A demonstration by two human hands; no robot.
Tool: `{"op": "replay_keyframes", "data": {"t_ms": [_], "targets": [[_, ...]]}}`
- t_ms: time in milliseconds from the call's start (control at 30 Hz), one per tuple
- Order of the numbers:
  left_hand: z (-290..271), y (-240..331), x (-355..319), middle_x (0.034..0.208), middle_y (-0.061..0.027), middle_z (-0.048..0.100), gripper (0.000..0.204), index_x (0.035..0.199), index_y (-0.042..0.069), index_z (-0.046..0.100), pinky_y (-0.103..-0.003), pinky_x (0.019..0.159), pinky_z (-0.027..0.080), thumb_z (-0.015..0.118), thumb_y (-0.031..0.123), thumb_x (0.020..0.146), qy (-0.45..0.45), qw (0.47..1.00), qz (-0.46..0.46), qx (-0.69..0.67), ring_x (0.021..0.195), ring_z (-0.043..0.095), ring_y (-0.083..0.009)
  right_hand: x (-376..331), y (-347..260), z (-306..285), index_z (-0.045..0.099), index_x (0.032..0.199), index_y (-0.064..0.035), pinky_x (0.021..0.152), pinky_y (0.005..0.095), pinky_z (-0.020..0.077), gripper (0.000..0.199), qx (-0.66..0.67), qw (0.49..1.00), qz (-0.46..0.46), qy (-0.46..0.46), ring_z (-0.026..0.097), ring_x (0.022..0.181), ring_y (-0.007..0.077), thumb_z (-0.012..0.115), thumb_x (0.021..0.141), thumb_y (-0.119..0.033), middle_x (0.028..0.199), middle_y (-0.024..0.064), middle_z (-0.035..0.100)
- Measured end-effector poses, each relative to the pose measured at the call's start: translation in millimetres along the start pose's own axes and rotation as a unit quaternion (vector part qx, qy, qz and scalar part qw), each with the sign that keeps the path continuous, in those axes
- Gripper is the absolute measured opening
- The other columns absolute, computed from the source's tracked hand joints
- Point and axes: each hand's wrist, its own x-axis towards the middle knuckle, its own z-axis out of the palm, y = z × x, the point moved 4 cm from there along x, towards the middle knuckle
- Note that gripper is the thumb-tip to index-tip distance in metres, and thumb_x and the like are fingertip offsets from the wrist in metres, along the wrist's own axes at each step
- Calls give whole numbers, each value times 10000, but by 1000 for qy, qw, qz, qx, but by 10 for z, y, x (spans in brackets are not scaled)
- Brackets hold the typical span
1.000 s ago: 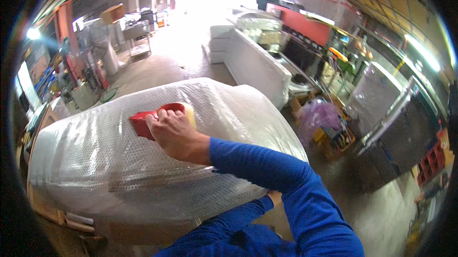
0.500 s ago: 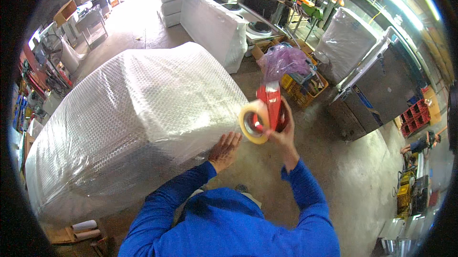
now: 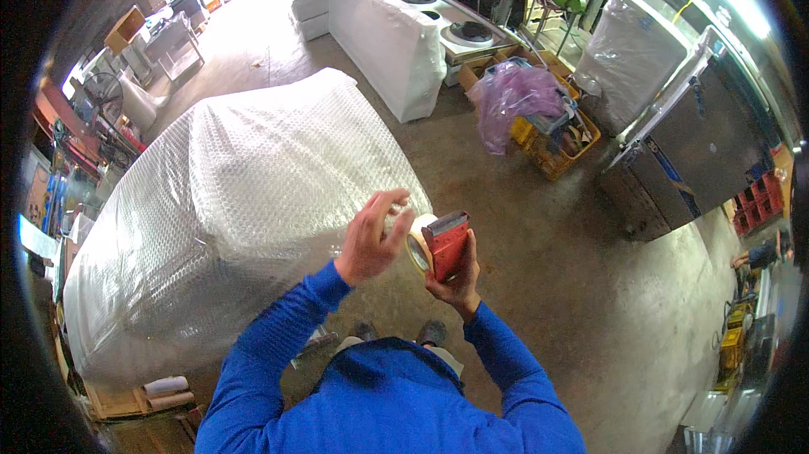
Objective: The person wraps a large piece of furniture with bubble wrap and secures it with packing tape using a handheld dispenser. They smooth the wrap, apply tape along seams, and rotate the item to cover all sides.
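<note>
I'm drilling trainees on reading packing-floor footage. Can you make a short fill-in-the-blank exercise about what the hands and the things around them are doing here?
1. The right hand holds a tape dispenser whose body is ____.
2. The left hand is raised with its fingers at the roll of ____ on the dispenser.
3. The large object left of the hands is covered in ____ wrap.
4. Both sleeves are ____.

Missing words: red; tape; bubble; blue

One tape dispenser (image 3: 445,243) with one tape roll (image 3: 416,245); two hands; beside the dispenser, one bubble-wrapped bulk item (image 3: 244,201) (largest thing present); beyond it, one purple bag (image 3: 514,100).
</note>
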Motion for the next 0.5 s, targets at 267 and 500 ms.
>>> {"op": "replay_keyframes", "data": {"t_ms": [267,500], "targets": [[205,53,627,776,-61,728,365,963,-44,749,-320,701,530,706,318,938,-280,951,-119,-52,744,643,-114,94,-151,-12,155,1595,49,1048,406,481,1116,-84,995,-28,-37,609,1250,342,817,728,-186,1384,270,562],[218,-167,722,767,-1,692,264,926,15,755,-261,556,461,709,274,942,-243,948,-191,-79,650,587,-75,246,-305,-7,227,1587,34,945,431,536,1128,-118,992,-32,-11,652,1140,424,850,708,-301,1297,269,612]]}}
